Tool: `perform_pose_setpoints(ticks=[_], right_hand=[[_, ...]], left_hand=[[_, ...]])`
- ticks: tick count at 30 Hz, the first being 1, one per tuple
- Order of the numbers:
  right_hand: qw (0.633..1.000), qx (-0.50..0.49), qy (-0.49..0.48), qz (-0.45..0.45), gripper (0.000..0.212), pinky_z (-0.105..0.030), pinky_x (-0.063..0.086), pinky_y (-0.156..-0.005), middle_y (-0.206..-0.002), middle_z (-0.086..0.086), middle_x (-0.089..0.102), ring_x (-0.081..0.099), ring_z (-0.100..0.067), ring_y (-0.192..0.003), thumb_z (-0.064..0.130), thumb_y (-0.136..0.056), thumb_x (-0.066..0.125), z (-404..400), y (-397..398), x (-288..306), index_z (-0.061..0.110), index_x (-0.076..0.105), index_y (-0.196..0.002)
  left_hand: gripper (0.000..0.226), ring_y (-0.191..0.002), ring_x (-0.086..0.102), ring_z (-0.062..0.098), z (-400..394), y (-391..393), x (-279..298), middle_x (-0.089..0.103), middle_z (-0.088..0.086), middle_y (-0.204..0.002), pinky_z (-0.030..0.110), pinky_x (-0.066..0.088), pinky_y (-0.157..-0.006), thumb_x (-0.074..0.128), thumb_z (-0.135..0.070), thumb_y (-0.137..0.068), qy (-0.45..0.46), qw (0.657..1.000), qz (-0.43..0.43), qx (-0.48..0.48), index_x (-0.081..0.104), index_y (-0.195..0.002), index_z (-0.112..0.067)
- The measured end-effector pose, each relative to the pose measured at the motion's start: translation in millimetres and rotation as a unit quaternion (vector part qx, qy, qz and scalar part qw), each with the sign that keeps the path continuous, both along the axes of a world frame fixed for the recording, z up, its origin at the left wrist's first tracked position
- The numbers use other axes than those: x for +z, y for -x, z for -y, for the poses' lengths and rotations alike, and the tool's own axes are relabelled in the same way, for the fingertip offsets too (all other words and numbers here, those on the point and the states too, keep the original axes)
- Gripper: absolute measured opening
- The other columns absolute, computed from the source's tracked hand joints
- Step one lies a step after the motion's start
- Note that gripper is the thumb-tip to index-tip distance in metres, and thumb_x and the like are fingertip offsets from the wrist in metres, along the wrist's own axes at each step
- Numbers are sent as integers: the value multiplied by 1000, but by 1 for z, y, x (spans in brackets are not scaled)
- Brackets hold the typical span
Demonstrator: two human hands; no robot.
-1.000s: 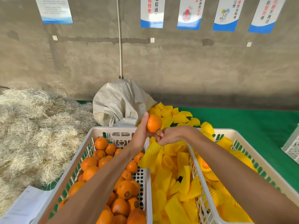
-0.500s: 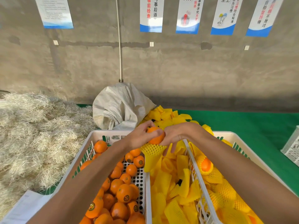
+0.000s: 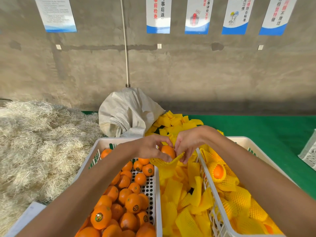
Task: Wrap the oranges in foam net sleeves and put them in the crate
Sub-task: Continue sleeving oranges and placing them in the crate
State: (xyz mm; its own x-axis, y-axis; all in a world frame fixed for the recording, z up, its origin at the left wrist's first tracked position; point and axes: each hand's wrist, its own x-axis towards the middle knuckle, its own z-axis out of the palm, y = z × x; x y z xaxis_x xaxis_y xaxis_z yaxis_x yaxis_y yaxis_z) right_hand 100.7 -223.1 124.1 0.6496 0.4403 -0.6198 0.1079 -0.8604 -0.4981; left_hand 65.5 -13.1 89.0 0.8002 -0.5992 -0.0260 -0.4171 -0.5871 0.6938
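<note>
My left hand [image 3: 151,147] and my right hand [image 3: 187,145] meet above the gap between two white crates. Between them is one orange [image 3: 168,151], sitting in the mouth of a yellow foam net sleeve [image 3: 168,164] that hangs below it. Left fingers curl around the orange and the sleeve's near rim. Right fingers pinch the sleeve's far rim. The left crate [image 3: 102,144] holds several bare oranges [image 3: 131,202]. The right crate [image 3: 246,140] holds several wrapped oranges [image 3: 220,175].
Loose yellow sleeves [image 3: 186,202] fill the gap between the crates and spill from a white woven sack [image 3: 126,113] behind. A straw-like fibre heap [image 3: 34,142] lies left. Green matting [image 3: 266,130] covers the surface; another white crate [image 3: 309,153] stands at the right edge.
Both hands have lowered the orange from above the sleeve down into its mouth. The sleeve's rim is now stretched wide between them.
</note>
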Motion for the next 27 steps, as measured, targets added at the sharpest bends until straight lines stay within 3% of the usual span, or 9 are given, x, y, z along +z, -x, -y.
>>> perform_pose_setpoints(ticks=[3, 6, 8, 10, 15, 17, 20, 23, 27], right_hand=[[998, -41, -37, -15, 22, -48, 59, -93, -93, -19, 67, 74, -28, -81, 13, -103, 56, 7, -3, -7, -3, 63, -117], [995, -68, -79, -5, 15, -42, 62, -79, -89, -18, 59, 73, -29, -78, 15, -106, 49, 10, -5, -16, 3, 58, -105], [988, -92, -119, -14, 16, -41, 63, -77, -83, -16, 58, 72, -28, -74, 15, -105, 50, 15, -8, -20, 2, 59, -102], [981, -111, -158, -36, 17, -42, 62, -78, -78, -12, 54, 67, -23, -69, 17, -105, 51, 19, -9, -23, 2, 58, -106], [951, -185, -246, 18, 25, -33, 55, -69, -72, -2, 52, 55, -17, -70, 29, -107, 47, 23, -12, -25, 11, 58, -119], [949, -193, -238, 75, 38, -34, 51, -82, -95, 2, 60, 57, -17, -93, 48, -106, 43, 23, -13, -22, 21, 61, -125], [953, -163, -210, 144, 61, -41, 55, -95, -136, 9, 54, 52, -15, -126, 72, -92, 49, 22, -11, -22, 34, 57, -138], [938, -149, -258, 177, 73, -40, 63, -85, -150, 4, 48, 59, -19, -124, 61, -83, 72, 14, -9, -33, 28, 53, -145], [918, -173, -295, 202, 82, -28, 63, -78, -153, -1, 48, 64, -12, -111, 46, -82, 80, 8, -11, -44, 20, 46, -152]], left_hand=[[35, -116, 60, 11, 8, 5, 1, 67, -11, -123, 32, 50, -99, 65, -42, -100, -34, 999, -3, -17, 65, -135, -37], [57, -97, 61, 10, 16, 7, 1, 66, -14, -97, 38, 50, -90, 45, -73, -97, -52, 999, 3, -9, 63, -137, -36], [73, -91, 59, 27, 18, 5, -5, 61, 10, -94, 49, 52, -86, 57, -83, -84, -101, 993, 54, -15, 62, -132, -28], [72, -90, 55, 28, 18, 1, -13, 56, 12, -95, 51, 51, -86, 73, -71, -80, -130, 986, 100, -12, 61, -132, -22], [40, -109, 68, 28, 17, -5, -20, 72, 8, -115, 47, 56, -97, 66, -48, -98, 104, 994, -19, -6, 66, -126, -19], [39, -110, 71, 27, 16, -9, -22, 75, 6, -118, 41, 60, -93, 60, -47, -102, 192, 974, -107, 47, 66, -127, -18], [37, -79, 72, 9, 16, -18, -25, 75, -3, -91, 24, 56, -65, 53, -51, -104, 211, 957, -146, 138, 66, -120, -21], [34, -89, 68, 11, 23, -24, -31, 75, 3, -104, 26, 52, -70, 53, -50, -105, 273, 919, -190, 211, 65, -127, -26], [22, -99, 66, 22, 38, -26, -37, 73, 7, -112, 35, 52, -77, 53, -47, -106, 322, 886, -180, 279, 70, -111, -33]])
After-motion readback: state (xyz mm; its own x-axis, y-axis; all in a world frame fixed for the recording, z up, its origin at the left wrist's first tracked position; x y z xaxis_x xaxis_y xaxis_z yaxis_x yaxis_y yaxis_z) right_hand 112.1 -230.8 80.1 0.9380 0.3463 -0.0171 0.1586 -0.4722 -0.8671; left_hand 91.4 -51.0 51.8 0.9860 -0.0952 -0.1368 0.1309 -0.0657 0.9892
